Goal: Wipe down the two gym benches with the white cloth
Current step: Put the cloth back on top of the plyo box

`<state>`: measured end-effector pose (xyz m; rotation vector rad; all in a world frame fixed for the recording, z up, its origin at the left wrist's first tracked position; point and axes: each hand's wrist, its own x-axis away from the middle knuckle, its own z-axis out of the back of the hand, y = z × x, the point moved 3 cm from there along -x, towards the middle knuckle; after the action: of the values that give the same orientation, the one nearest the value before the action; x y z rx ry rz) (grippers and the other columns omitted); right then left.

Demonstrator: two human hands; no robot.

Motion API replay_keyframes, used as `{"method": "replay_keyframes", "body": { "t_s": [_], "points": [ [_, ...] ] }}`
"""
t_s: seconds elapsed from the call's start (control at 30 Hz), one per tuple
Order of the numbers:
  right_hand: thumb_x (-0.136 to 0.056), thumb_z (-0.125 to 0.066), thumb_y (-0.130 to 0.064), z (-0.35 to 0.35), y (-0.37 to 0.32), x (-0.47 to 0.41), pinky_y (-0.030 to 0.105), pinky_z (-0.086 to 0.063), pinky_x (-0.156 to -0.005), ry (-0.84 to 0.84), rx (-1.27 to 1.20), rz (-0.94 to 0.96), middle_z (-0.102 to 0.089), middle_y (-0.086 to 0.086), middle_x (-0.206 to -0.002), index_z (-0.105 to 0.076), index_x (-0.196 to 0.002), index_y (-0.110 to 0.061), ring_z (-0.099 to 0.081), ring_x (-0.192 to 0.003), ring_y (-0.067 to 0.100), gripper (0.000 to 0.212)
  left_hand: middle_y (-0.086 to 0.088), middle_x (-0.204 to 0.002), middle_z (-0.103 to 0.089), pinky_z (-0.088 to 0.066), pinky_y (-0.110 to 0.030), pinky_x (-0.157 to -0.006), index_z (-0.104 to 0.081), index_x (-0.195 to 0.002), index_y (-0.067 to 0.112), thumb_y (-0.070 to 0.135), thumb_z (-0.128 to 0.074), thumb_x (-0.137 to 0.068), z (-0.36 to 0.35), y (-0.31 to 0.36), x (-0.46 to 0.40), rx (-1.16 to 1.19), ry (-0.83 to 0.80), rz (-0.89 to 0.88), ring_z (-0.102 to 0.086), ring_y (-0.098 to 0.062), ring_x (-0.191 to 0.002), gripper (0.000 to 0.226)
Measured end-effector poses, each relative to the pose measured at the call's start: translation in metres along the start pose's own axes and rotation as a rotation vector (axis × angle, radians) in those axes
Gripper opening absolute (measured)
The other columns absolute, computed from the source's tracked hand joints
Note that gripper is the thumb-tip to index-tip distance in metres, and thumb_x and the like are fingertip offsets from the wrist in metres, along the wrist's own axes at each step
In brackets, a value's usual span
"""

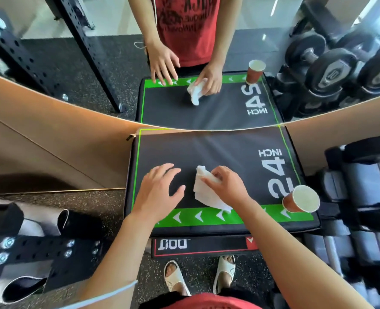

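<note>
- Head view: padded black tabletop (218, 150) marked "24 INCH", butted against a mirror at 12 o'clock.
- Left hand (160, 192): spread flat on the pad, holding nothing.
- Right hand (229, 186): grip pinches the white cloth (204, 190) at pad centre.
- Paper cup (300, 199): at 4 o'clock; likely to tip.
- Step: wiping the first surface. Next: sweep toward 12 o'clock.
</note>
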<state>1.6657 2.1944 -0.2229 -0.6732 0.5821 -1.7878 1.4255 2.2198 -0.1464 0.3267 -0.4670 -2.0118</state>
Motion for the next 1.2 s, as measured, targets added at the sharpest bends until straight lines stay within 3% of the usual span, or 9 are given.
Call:
{"method": "replay_keyframes", "body": {
  "t_s": [0.17, 0.37, 0.5, 0.6, 0.7, 0.77, 0.97, 1.07, 1.2],
  "points": [
    [-0.09, -0.073, -0.051, 0.019, 0.014, 0.009, 0.016, -0.042, -0.065, 0.042, -0.044, 0.013, -0.062, -0.013, -0.085, -0.064, -0.09, -0.029, -0.059, -0.079, -0.001, 0.025, -0.002, -0.146, -0.058, -0.041, -0.044, -0.115, -0.065, -0.139, 0.017, 0.034, -0.071, -0.095, -0.022, 0.011, -0.005, -0.01, -0.022, -0.006, -0.051, -0.025, -0.137, 0.047],
    [-0.089, -0.073, -0.028, 0.033, 0.019, 0.029, 0.022, -0.043, -0.066, 0.056, -0.065, 0.053, -0.061, -0.01, -0.085, -0.065, -0.09, -0.025, -0.058, -0.075, 0.006, 0.009, -0.001, -0.131, -0.062, -0.05, -0.046, -0.102, -0.067, -0.13, 0.015, 0.027, -0.074, -0.09, -0.043, 0.022, -0.002, -0.019, -0.031, -0.032, -0.059, -0.027, -0.121, 0.043],
    [-0.086, -0.076, -0.023, 0.031, 0.021, 0.046, 0.023, -0.046, -0.066, 0.01, -0.038, 0.172, -0.057, -0.013, -0.09, -0.065, -0.095, -0.024, -0.057, -0.074, 0.009, 0.014, 0.002, -0.12, -0.061, -0.053, -0.044, -0.09, -0.067, -0.123, 0.015, 0.024, -0.078, -0.084, -0.06, 0.028, 0.004, -0.045, -0.051, -0.083, -0.06, -0.025, -0.108, 0.041],
    [-0.087, -0.074, -0.02, 0.025, 0.028, 0.052, 0.025, -0.051, -0.07, -0.008, -0.043, 0.134, -0.053, -0.014, -0.102, -0.063, -0.107, -0.023, -0.058, -0.079, 0.01, 0.023, 0.002, -0.121, -0.06, -0.054, -0.043, -0.086, -0.065, -0.126, 0.015, 0.024, -0.084, -0.08, -0.075, 0.03, 0.008, -0.05, -0.12, -0.093, -0.06, -0.025, -0.107, 0.05],
    [-0.089, -0.061, -0.005, 0.019, 0.034, 0.052, 0.028, -0.051, -0.075, -0.04, -0.035, 0.085, -0.05, -0.013, -0.112, -0.063, -0.119, -0.022, -0.059, -0.084, 0.012, 0.035, 0.002, -0.12, -0.059, -0.054, -0.04, -0.083, -0.063, -0.128, 0.017, 0.024, -0.086, -0.078, -0.087, 0.032, 0.009, -0.08, -0.16, -0.082, -0.058, -0.025, -0.104, 0.056],
    [-0.09, -0.052, 0.002, 0.015, 0.036, 0.049, 0.032, -0.051, -0.078, -0.054, -0.022, 0.069, -0.052, -0.01, -0.114, -0.064, -0.12, -0.019, -0.059, -0.086, 0.015, 0.038, 0.001, -0.112, -0.06, -0.054, -0.041, -0.076, -0.066, -0.119, 0.017, 0.017, -0.084, -0.077, -0.093, 0.034, 0.009, -0.092, -0.125, -0.086, -0.059, -0.027, -0.096, 0.046],
    [-0.099, -0.051, -0.004, 0.01, 0.031, 0.033, 0.035, -0.049, -0.075, -0.065, -0.002, 0.065, -0.063, -0.005, -0.094, -0.075, -0.102, -0.014, -0.058, -0.082, 0.018, 0.025, -0.003, -0.09, -0.063, -0.052, -0.044, -0.059, -0.07, -0.091, 0.012, -0.002, -0.077, -0.074, -0.098, 0.033, 0.003, -0.138, 0.017, -0.14, -0.059, -0.03, -0.076, 0.023],
    [-0.095, -0.059, -0.007, 0.012, 0.029, 0.018, 0.033, -0.049, -0.074, -0.032, -0.045, -0.002, -0.063, -0.003, -0.099, -0.075, -0.102, -0.015, -0.059, -0.08, 0.016, 0.018, -0.001, -0.086, -0.064, -0.051, -0.042, -0.057, -0.071, -0.086, 0.014, -0.002, -0.08, -0.074, -0.095, 0.031, 0.0, -0.162, 0.03, -0.151, -0.059, -0.029, -0.073, 0.022],
    [-0.092, -0.074, -0.023, 0.006, 0.019, 0.002, 0.03, -0.043, -0.075, -0.161, 0.026, 0.013, -0.061, -0.003, -0.104, -0.072, -0.11, -0.016, -0.054, -0.082, 0.014, 0.019, -0.001, -0.083, -0.064, -0.051, -0.04, -0.057, -0.071, -0.084, 0.014, -0.002, -0.082, -0.072, -0.089, 0.026, 0.003, -0.168, 0.047, -0.149, -0.061, -0.029, -0.072, 0.023]
  ]
}}
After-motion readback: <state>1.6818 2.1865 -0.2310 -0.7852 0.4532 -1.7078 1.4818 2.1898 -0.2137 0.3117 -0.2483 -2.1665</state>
